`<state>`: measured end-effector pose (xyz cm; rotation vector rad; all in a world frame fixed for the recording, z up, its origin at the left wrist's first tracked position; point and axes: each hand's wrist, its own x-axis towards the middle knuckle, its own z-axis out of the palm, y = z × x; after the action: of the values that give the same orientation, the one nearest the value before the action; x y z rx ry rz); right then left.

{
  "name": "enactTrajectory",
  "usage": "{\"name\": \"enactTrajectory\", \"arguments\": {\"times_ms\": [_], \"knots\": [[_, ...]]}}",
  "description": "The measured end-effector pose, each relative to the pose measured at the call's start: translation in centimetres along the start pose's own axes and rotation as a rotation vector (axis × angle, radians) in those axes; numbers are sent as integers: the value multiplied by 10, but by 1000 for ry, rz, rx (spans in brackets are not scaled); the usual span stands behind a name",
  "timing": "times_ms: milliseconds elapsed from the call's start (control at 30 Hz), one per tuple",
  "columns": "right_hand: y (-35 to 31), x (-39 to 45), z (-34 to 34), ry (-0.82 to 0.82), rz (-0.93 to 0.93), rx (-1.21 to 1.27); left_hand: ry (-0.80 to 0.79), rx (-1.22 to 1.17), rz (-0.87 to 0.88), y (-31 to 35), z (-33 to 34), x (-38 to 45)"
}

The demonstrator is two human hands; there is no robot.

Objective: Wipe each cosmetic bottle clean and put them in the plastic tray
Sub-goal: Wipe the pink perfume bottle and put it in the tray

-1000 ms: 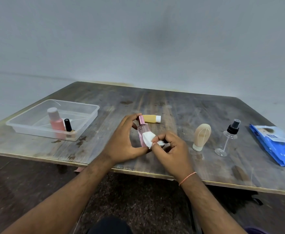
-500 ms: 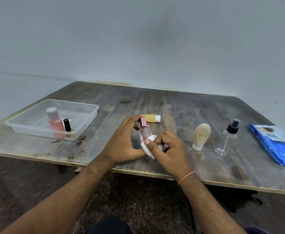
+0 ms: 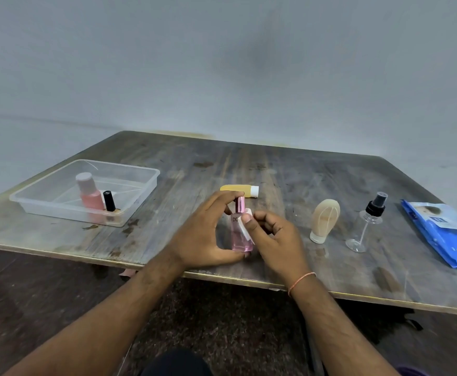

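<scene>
My left hand (image 3: 204, 234) grips a pink perfume bottle (image 3: 238, 236) upright above the table's front edge, a finger on its pink cap and the thumb under its base. With my right hand (image 3: 274, 238) I pinch a white wipe (image 3: 246, 229) against the bottle's right side. The clear plastic tray (image 3: 146, 187) at the left holds a pink bottle with a grey cap (image 3: 90, 195) and a small black-capped bottle (image 3: 109, 201). On the table lie a yellow tube (image 3: 238, 189), a beige bottle (image 3: 325, 222) and a clear spray bottle (image 3: 367, 222).
A blue pack of wipes (image 3: 444, 232) lies at the table's right edge. The worn wooden table (image 3: 289, 172) stands against a grey wall. Dark floor shows below the front edge.
The wipe has slid up along the bottle's right side from near its base, and my right thumb moved up with it. The bottle stays upright in my left hand.
</scene>
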<state>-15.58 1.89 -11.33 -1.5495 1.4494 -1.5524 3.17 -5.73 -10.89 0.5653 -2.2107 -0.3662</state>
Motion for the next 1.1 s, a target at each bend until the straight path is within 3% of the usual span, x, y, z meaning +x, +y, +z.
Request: {"name": "enactTrajectory", "arguments": {"times_ms": [133,267,467,633,800,1100], "knots": [[3,-1,2,-102,22,-91,24,-4,-13,-4,1,-1],[6,2,0,-86,41,-58,38,-36,-10,-8,3,-1],[14,7,-2,-17,103,140,-43,-382,-340,-21,7,4],[35,17,3,6,91,-39,-155,-380,-400,-28,8,8],[26,13,-1,57,44,-228,-160,-400,-412,-32,7,9],[9,5,-3,86,8,-312,-146,-412,-445,-31,9,8]]}}
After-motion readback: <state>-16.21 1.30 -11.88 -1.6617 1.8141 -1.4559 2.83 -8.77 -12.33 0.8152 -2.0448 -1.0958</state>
